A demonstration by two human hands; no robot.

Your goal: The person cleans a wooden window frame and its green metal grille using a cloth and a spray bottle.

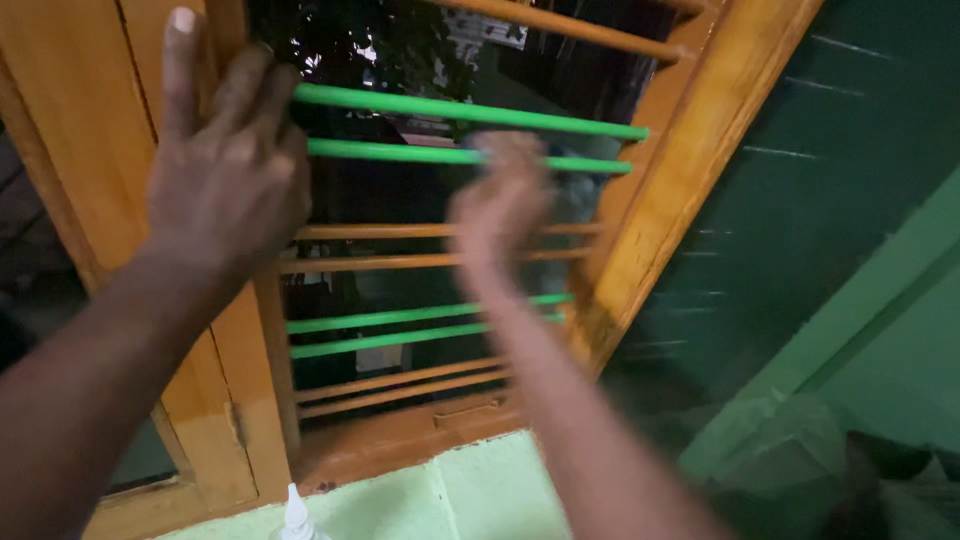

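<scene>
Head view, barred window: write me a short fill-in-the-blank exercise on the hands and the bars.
1. The left hand lies flat against the orange wooden window frame with its fingers ____.
2. The blurred right hand is raised in front of the horizontal bars, painted orange and ____.
3. The white pointed bottle tip stands at the ____ edge of the picture.

Missing words: spread; green; bottom

Left hand (222, 165) braces the wooden window frame (640, 230); blurred right hand (500, 205) touches the green bars (400, 152).
</scene>
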